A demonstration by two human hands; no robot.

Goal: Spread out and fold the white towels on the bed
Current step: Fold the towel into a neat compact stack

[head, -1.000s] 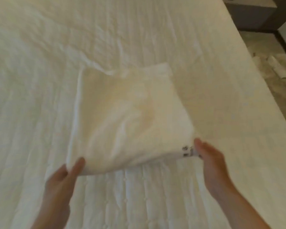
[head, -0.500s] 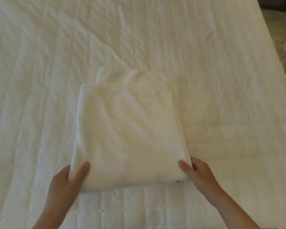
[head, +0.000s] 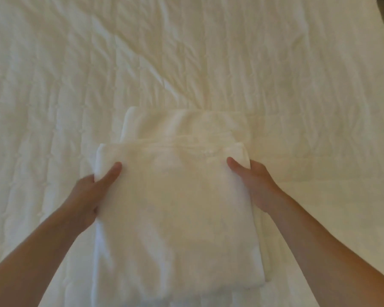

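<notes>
On the white quilted bed cover (head: 297,85), centre-near: folded white terry towel (head: 175,207), a thick rectangular stack, long side running near-far. Near edge reaches almost to the bottom of view; far edge sits abt mid-frame. A lower layer pokes out past the top layer's far edge, offset slightly left, so 2 stepped edges show at the far end. Another thin layer edge shows along the right side, near end.

Left hand (head: 91,196): clasping the towel's left edge near the far-left corner. Thumb on top, pointing far/right; other fingers hidden under or behind the fabric. Grip narrow, closed on the towel edge.

Right hand (head: 255,185): same on the right edge near the far-right corner, thumb on top pointing far/left, fingers out of sight beneath. Closed on the towel too.

Both forearms bare, coming in from the near corners.

Vs 0.5 s ago: hands were at the towel's near corners; now they're gripping further up, by the far end of the top layer. Towel sits lower and bigger in view. Small dark tag seen earlier by the right hand is no longer visible. Vs 1 s ago: near edge was lifted off the cover, towel skewed; now lies flat w/ sides roughly squared. Floor at far right mostly gone from view.

Cover is wrinkled, w/ diagonal creases far of the towel.
</notes>
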